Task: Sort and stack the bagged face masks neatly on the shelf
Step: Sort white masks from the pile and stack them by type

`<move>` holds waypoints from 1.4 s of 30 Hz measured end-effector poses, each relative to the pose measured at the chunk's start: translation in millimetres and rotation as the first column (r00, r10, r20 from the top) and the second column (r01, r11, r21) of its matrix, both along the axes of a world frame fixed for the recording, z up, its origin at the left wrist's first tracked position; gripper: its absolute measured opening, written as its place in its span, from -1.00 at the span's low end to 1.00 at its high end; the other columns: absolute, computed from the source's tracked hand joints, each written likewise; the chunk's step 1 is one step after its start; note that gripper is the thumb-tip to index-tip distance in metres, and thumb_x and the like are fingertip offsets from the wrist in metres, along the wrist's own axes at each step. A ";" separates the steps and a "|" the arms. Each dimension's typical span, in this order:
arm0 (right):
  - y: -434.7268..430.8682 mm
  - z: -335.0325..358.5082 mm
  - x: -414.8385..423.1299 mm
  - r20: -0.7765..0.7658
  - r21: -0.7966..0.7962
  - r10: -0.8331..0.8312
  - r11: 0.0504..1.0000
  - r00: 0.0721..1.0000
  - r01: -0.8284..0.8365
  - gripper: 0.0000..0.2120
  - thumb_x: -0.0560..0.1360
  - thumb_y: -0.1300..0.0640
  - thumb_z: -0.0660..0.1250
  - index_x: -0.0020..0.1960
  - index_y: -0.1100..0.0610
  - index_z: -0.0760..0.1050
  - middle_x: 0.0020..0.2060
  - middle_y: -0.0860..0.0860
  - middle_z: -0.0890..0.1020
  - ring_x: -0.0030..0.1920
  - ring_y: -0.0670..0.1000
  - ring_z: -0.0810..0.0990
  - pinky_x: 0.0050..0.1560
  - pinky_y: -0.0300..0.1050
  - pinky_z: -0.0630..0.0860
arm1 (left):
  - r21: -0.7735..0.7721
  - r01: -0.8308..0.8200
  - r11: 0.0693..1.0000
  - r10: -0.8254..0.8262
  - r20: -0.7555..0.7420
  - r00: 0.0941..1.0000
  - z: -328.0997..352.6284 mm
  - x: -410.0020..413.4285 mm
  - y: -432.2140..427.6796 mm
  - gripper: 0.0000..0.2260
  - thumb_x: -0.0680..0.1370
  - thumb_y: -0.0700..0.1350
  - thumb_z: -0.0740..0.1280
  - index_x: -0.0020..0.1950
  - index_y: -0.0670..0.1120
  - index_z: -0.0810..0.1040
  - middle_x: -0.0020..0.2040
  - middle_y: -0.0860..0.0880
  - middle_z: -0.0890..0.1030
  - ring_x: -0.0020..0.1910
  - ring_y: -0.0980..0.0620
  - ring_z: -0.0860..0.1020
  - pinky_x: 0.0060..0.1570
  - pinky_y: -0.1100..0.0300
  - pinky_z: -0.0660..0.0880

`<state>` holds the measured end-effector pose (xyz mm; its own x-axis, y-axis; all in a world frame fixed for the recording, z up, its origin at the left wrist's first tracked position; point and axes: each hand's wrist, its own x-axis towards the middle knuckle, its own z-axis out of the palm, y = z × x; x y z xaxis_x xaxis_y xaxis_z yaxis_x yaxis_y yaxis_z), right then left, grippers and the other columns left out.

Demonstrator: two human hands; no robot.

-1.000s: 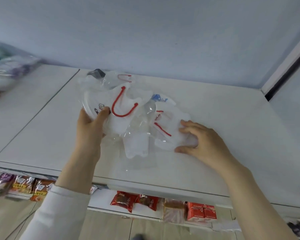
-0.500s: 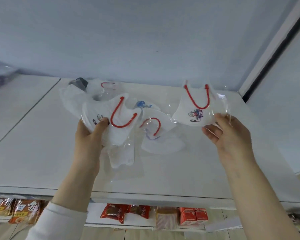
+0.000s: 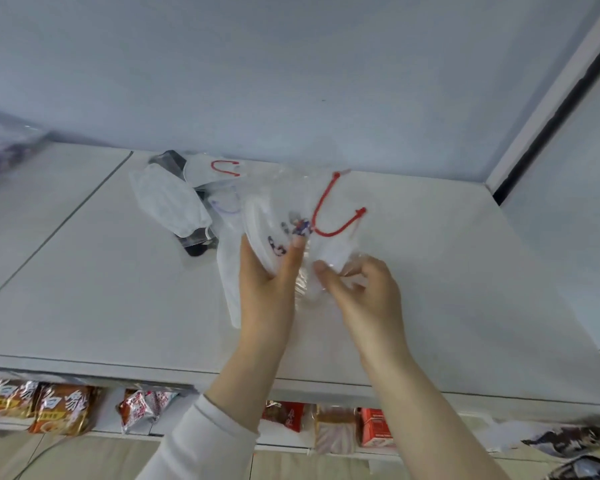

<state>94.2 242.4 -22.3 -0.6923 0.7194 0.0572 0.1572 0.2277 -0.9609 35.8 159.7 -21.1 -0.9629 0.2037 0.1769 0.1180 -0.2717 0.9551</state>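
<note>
Above the white shelf top (image 3: 430, 289), my left hand (image 3: 269, 282) grips a small stack of clear-bagged white masks (image 3: 267, 230) with cartoon prints. My right hand (image 3: 361, 289) pinches the lower edge of another bagged mask with red ear loops (image 3: 333, 216), pressed against that stack. A plain white mask (image 3: 168, 202) lies on the shelf to the left, over a dark one (image 3: 196, 249). Behind it sits a bagged mask with a red loop (image 3: 219, 168). One more white mask (image 3: 229, 289) lies partly under my left hand.
The wall (image 3: 291, 71) rises right behind the shelf, with a dark corner strip (image 3: 548, 109) at the right. Blurred packets (image 3: 4, 147) sit at the far left. Snack packs (image 3: 56, 410) and red cartons (image 3: 374, 427) line the lower shelf beneath the front edge.
My right hand carried the red-looped bagged mask leftward and brought it against the stack in my left hand. My left hand lifted its masks off the pile and shifted right.
</note>
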 end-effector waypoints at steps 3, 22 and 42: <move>20.3 0.7 -4.8 -0.035 0.091 0.088 0.992 0.995 -0.085 -0.79 0.31 0.04 0.51 -0.17 -0.05 0.48 0.01 -0.15 0.55 0.03 -0.24 0.48 0.06 -0.37 0.37 | 0.029 -0.117 0.993 0.115 0.065 0.991 -3.0 -31.3 -29.0 -0.75 0.50 -0.18 0.40 0.14 0.02 0.49 0.06 0.00 0.64 0.04 0.04 0.63 0.01 0.13 0.57; 76.3 40.5 -16.5 -0.257 -0.306 -0.076 0.952 0.963 -0.007 -0.80 0.56 0.12 0.25 -0.20 0.15 0.48 -0.33 0.01 0.64 -0.31 -0.07 0.64 -0.28 -0.22 0.58 | -0.016 -0.207 0.978 0.207 0.162 0.965 -10.4 -52.9 -69.0 -0.79 0.53 -0.16 0.36 0.09 0.09 0.47 0.00 0.06 0.63 -0.03 0.07 0.63 -0.04 0.09 0.56; 49.4 36.3 -62.3 -0.103 -0.024 0.209 0.977 0.972 -0.213 -0.76 0.47 0.21 0.37 0.09 0.02 0.43 0.11 -0.05 0.59 0.15 -0.04 0.54 0.09 -0.21 0.46 | -0.142 -0.126 0.982 0.127 0.001 0.992 8.2 -73.9 -71.5 -0.83 0.49 -0.19 0.40 0.00 0.05 0.54 -0.14 0.12 0.67 -0.15 0.17 0.64 -0.20 0.31 0.57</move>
<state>31.9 291.8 14.0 -0.8208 0.5605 0.1106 0.0129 0.2117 -0.9772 -38.1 88.1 -12.9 -0.9841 0.1022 0.1452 0.1330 -0.1175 0.9841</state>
